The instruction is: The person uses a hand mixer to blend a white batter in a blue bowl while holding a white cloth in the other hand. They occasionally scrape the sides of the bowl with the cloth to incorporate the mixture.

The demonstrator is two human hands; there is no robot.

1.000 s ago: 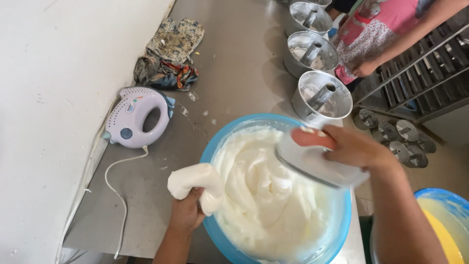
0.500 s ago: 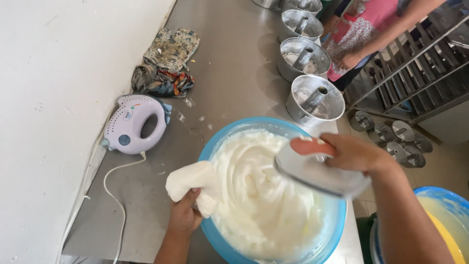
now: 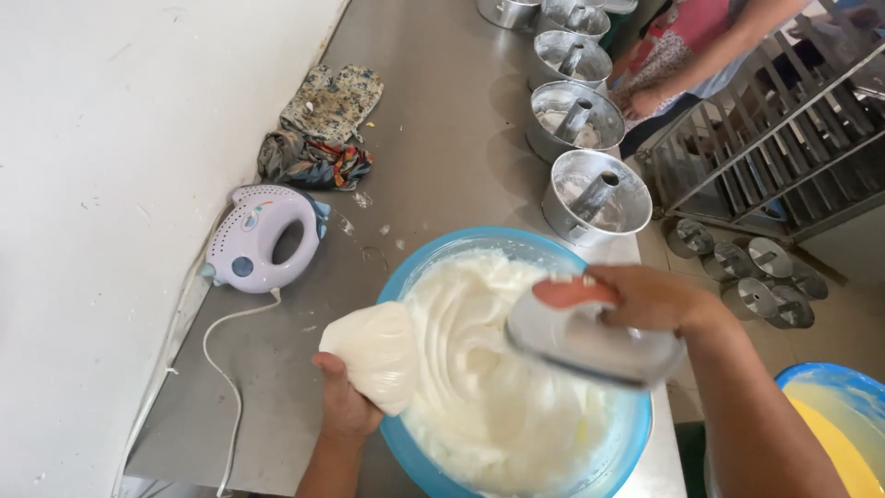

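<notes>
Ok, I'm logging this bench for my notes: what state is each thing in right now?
Bowl: full of white whipped cream.
Right hand: gripping a mixer over the bowl.
Left hand: holding a full bag at the rim.
Spare mixer: lying idle on the counter.
Tube pans: upright, nearly empty.

Single view, head-mounted, looking steeply down and slightly forward along the steel worktop [image 3: 461,138]. Close range: the blue bowl [image 3: 406,277] fills the lower centre, cut off at the bottom edge, with both forearms entering from below. White wall [image 3: 101,184] runs along the left side. Far end of the worktop recedes to the top of frame, where a row of tube pans [image 3: 595,195] lines its right edge. Floor and a metal rack [image 3: 774,138] show at right. No second view to overlap.
</notes>
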